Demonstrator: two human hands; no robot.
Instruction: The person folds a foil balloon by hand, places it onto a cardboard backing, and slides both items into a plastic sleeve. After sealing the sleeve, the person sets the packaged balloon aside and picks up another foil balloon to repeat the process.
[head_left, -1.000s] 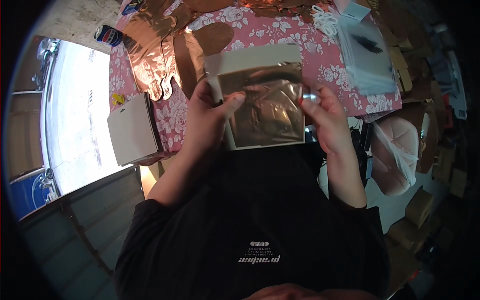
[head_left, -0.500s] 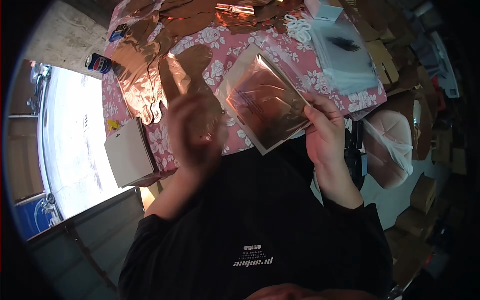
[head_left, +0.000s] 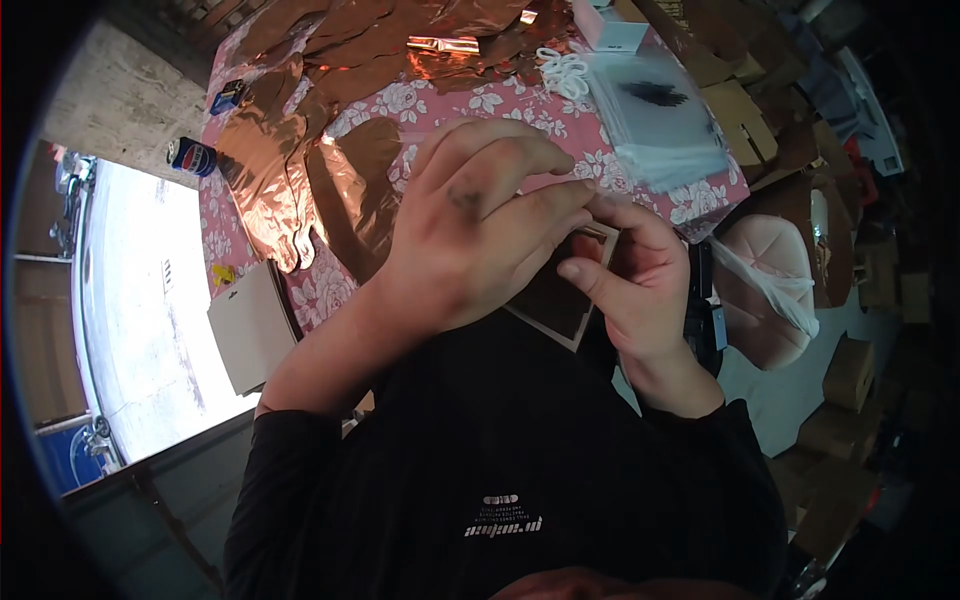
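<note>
A flat clear plastic bag (head_left: pixel 548 308) holding folded copper-coloured foil and a pale card is tilted in front of my black shirt. My right hand (head_left: pixel 645 270) grips its right edge, with the thumb on the near face. My left hand (head_left: pixel 480 225) reaches across above the bag and hides most of it. Its thumb and index finger come together at the bag's upper edge, close to my right fingertips, while the other fingers curve above. Exactly what the left fingertips pinch is partly hidden.
Copper foil sheets (head_left: pixel 265 160) lie on the pink floral tablecloth (head_left: pixel 480 100). Clear bags (head_left: pixel 660 120), white cord (head_left: pixel 565 73) and a white box (head_left: pixel 610 28) are at the upper right. A can (head_left: pixel 190 156) and pale cards (head_left: pixel 250 330) are left; a padded stool (head_left: pixel 765 290) stands right.
My left hand has moved right and up, from beside the bag to over its upper edge. The bag has tipped and shifted slightly down and right, still in my right hand.
</note>
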